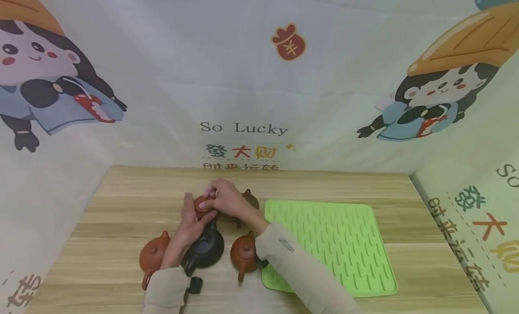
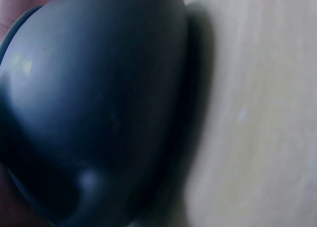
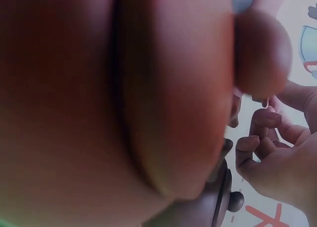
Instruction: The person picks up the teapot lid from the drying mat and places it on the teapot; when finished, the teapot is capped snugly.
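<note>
At the back left of the table, both hands are at a small reddish-brown teapot (image 1: pixel 201 207), which the fingers partly cover. My left hand (image 1: pixel 189 226) holds it from the near left side, fingers along its side and thumb at the right. From above and the right, my right hand (image 1: pixel 227 200) grips its top with thumb and fingers; the exact part is hidden. Just below the left hand stands a black teapot (image 1: pixel 208 247), which fills much of the left wrist view (image 2: pixel 99 88). Blurred fingers (image 3: pixel 193 98) of the right hand cover much of the right wrist view.
An orange-brown teapot (image 1: pixel 153 253) stands left of the left forearm, and another reddish teapot (image 1: pixel 244 251) stands between the forearms. A dark brown teapot (image 1: pixel 251 199) is behind the right wrist. The green ridged mat (image 1: pixel 332 246) lies at right, partly under the right sleeve.
</note>
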